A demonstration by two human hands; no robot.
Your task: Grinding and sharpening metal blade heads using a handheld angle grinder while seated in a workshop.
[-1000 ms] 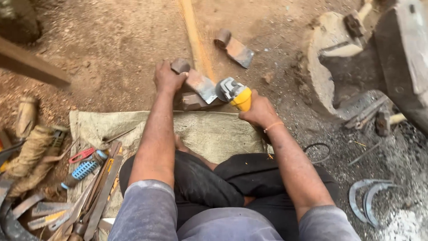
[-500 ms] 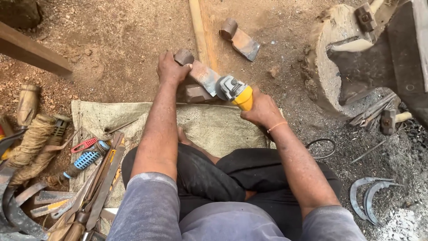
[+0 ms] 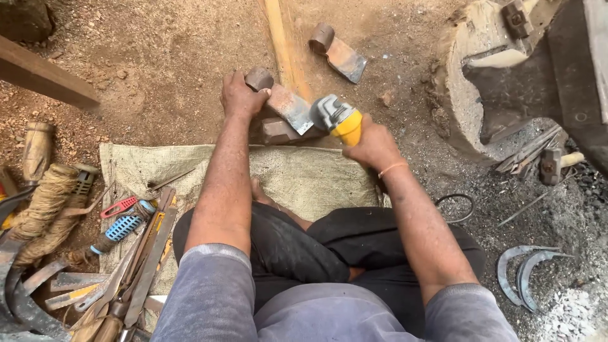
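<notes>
I note my left hand [image 3: 239,96] closed on the socketed blade [image 3: 286,105], its long axis running down-right toward the yellow grinder [image 3: 339,119] gripped in my right hand [image 3: 373,144], touching its edge.

The grinder [image 3: 339,118] body is mostly hidden inside the right hand [image 3: 373,144], and its disc cannot be seen behind the metal blade [image 3: 288,106]. The block [image 3: 278,131] under the blade is half covered. The pile of tools [image 3: 114,278] runs off the bottom-left corner.
</notes>
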